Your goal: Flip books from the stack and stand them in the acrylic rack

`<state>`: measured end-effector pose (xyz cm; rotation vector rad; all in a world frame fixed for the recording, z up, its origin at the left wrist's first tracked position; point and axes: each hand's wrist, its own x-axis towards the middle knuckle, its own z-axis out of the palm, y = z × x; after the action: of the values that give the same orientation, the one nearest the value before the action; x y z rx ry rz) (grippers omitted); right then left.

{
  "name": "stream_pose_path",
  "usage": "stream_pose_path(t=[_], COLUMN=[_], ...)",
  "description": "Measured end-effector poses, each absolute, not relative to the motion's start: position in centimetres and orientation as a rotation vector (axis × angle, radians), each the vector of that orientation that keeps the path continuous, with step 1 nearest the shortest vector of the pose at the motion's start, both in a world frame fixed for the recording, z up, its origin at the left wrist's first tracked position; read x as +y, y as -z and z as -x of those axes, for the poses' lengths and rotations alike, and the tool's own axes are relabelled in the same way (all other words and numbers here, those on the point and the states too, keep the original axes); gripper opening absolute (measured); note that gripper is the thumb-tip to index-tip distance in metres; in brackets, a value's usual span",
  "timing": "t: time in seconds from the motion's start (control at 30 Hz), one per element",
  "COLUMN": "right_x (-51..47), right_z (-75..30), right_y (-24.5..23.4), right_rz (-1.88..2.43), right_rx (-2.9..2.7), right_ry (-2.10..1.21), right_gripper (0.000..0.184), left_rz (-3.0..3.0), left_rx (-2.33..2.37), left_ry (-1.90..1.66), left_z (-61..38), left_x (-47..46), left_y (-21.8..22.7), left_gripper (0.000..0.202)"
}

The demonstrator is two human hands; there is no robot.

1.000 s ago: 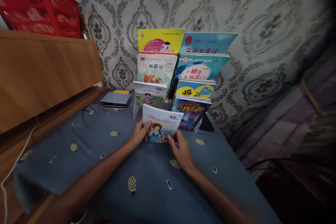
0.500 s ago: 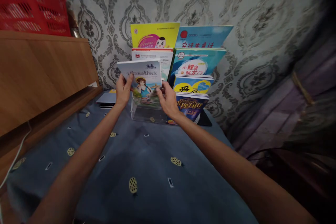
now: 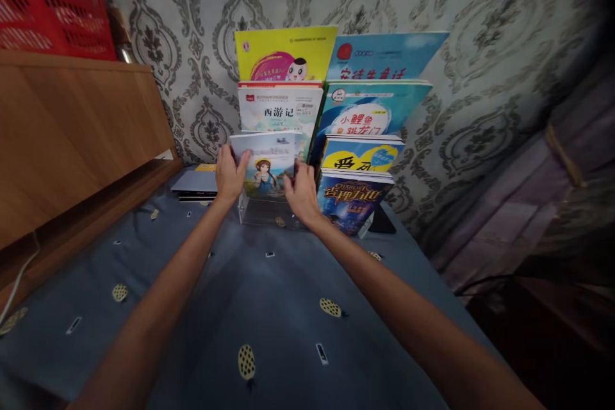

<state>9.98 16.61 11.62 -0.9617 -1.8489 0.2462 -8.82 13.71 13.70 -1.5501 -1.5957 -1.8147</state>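
Transparent plastic book rack (image 3: 262,213) stands on the far part of the table, over a blue-grey pineapple-print tablecloth (image 3: 283,314).

Held item: pale-blue paperback (image 3: 267,173) with a long-haired girl on its cover. Position: at the near left tier of the rack, upright, cover facing near. Whether its lower edge rests in the rack cannot be told.

Left hand (image 3: 229,174): grip clamped on the paperback's left edge, thumb on the front cover. Right hand (image 3: 302,192): grip closed on the right edge, just beside the dark-blue book (image 3: 353,200).

Rack contents, left column, far to near: yellow book (image 3: 288,45), white book (image 3: 276,109) titled 西游记. Right column, far to near: blue book (image 3: 391,54), teal book (image 3: 384,99), blue-and-yellow book (image 3: 360,154), then the dark-blue one.

Surroundings: stack of thin books (image 3: 195,182) lies flat on the table, left of the rack. Wooden cabinet (image 3: 77,134) at far left carries a red basket (image 3: 62,13). Damask-patterned wallpaper (image 3: 202,45) covers the wall on the far side.
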Motion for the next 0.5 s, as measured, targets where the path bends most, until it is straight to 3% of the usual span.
stream_pose_path(t=[0.17, 0.5], right_x=[16.1, 15.9], right_z=[-9.8, -9.3], right_y=[-10.8, -9.0], right_rz=[1.016, 1.171], right_rx=[-1.761, -1.806], right_ry=[-0.274, -0.309], right_gripper=[0.058, 0.041], left_rz=[1.608, 1.552], left_rx=[-1.667, -1.827], left_ry=[1.563, 1.480], left_z=[8.4, 6.9], left_x=[13.4, 12.7], left_y=[-12.8, -12.4], left_gripper=[0.029, 0.024])
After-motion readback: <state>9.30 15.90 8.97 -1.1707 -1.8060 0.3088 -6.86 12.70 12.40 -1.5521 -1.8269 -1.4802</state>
